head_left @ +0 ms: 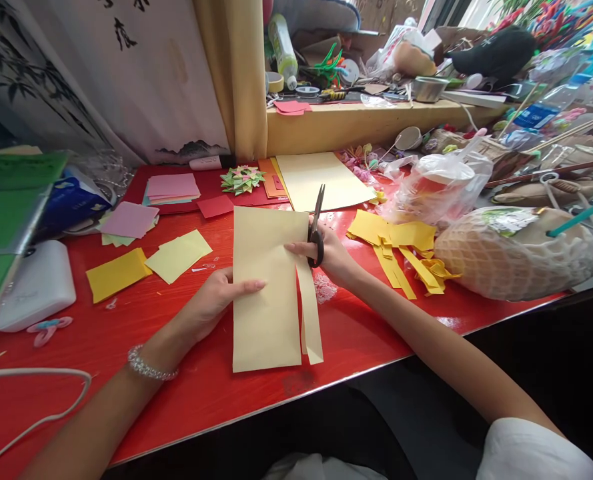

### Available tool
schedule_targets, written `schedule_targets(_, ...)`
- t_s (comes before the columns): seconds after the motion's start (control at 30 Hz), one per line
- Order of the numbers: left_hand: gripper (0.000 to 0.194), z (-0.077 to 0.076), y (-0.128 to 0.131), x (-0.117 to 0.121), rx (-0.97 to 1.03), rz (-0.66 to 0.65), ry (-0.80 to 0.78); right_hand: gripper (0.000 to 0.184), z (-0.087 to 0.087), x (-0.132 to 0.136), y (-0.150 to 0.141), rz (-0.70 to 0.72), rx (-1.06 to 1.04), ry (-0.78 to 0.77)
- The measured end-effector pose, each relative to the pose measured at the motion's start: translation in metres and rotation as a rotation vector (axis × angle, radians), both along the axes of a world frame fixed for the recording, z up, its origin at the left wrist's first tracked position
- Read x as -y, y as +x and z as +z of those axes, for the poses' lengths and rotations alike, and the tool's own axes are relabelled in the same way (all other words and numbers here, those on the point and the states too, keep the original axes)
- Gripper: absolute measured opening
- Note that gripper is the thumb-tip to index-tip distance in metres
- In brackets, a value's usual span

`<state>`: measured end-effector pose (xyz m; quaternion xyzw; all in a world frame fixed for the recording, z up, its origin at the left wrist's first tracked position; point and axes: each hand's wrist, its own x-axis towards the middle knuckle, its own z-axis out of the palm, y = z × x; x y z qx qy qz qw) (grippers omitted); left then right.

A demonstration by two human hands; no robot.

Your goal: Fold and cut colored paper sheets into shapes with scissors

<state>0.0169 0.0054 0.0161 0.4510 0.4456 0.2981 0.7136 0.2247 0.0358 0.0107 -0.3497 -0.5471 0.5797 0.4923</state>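
Note:
A cream sheet of paper [266, 313] is held up over the red table, with a long strip [312, 320] cut partway along its right side and hanging down. My left hand [221, 297] grips the sheet's left edge, thumb on the front and the other fingers hidden behind. Black-handled scissors [317, 233] are in my right hand [326, 253], blades pointing up and away from me. The right thumb also lies on the front of the paper, near the top of the cut; the rest of those fingers are partly hidden.
Yellow paper scraps [396, 240] lie right of the sheet, beside a net-wrapped coconut-like object [506, 253]. Yellow slips [119, 275], pale slips [179, 255] and pink squares [173, 187] lie left. A folded paper ring [243, 179] and a larger cream sheet [323, 177] are behind. Clutter covers the windowsill [351, 120].

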Motion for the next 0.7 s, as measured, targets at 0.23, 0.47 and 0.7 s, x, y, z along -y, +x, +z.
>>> schedule_targets(0.23,0.032,-0.002,0.002,-0.001,0.026,0.151,0.024,0.035,-0.006,0.003,-0.005,-0.004,0.083,0.007)
schedule_targets(0.47,0.033,-0.004,-0.001,-0.002,-0.049,0.247,0.055,0.041,0.004,-0.004,0.011,-0.308,0.191,0.128)
schedule_targets(0.7,0.035,-0.005,-0.001,-0.005,-0.047,0.427,0.165,0.057,0.026,0.003,0.022,-0.105,0.281,0.078)
